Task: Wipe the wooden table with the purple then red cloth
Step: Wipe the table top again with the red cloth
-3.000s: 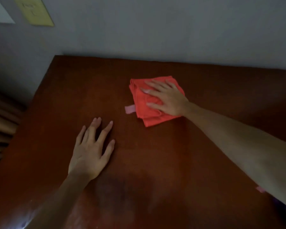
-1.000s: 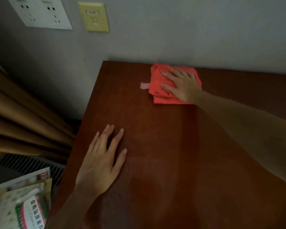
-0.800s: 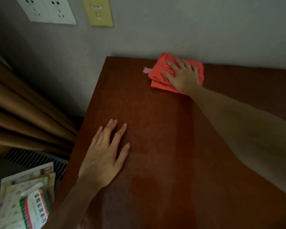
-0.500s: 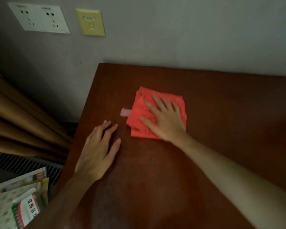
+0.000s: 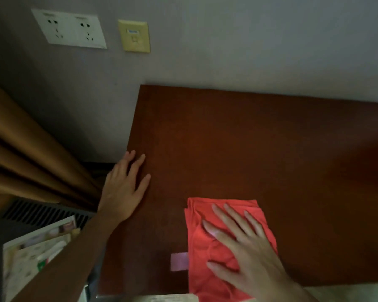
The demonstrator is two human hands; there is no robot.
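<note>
- I see the red cloth (image 5: 214, 258), folded into a rough pad, lying at the near edge of the wooden table (image 5: 260, 144), w/ its near end hanging a bit past that edge
- Right hand (image 5: 247, 251) lies flat on top of the cloth, palm down, fingers spread apart & pointing far-left; not gripping, just pressing
- Small pink tag (image 5: 179, 261) sticks out from the cloth's left side, lying on the wood
- Left hand (image 5: 123, 190) is flat on the table's left edge, palm down, fingers loosely spread, empty; well apart from the cloth
- Tabletop is dark reddish-brown, its far edge against the grey wall (image 5: 249, 44)
- On the wall, far left: white double socket plate (image 5: 71, 29) & a yellowish plate (image 5: 134, 35) just right of it
- Brown curtain (image 5: 26, 153) hangs left of the table; vent grille (image 5: 44, 212) below it, some printed packs (image 5: 35, 258) near-left, blurred
- Purple cloth: can't see it
</note>
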